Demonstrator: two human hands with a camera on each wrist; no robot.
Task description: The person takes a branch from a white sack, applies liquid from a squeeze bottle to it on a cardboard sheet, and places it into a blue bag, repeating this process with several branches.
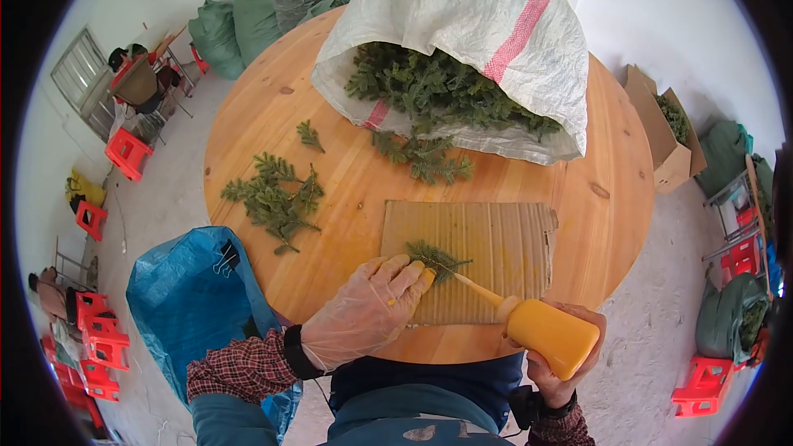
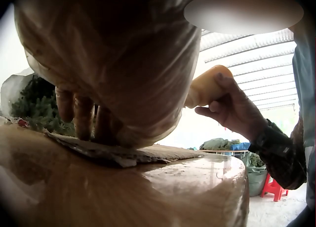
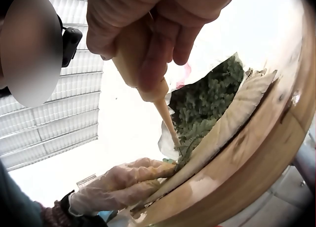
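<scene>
My left hand (image 1: pixel 363 314), in a clear plastic glove, holds a small evergreen sprig (image 1: pixel 438 259) against a piece of corrugated cardboard (image 1: pixel 496 235). Yellow stains mark its fingertips. The right hand (image 1: pixel 541 355) is bare and grips a yellow squeeze bottle (image 1: pixel 552 334), tilted with its long nozzle (image 1: pixel 479 287) pointing at the sprig's stem. In the right wrist view the nozzle tip meets the green of the sprig (image 3: pixel 185 150), close by the gloved fingers (image 3: pixel 155 171). The palm side of the left hand is hidden in the head view.
Loose evergreen sprigs (image 1: pixel 277 198) lie left on the round wooden table (image 1: pixel 347 223). A white woven sack (image 1: pixel 446 8) full of greenery stands at the back. A blue bag (image 1: pixel 178 297) with a binder clip hangs at the left edge. Red stools (image 1: pixel 128 153) stand on the floor.
</scene>
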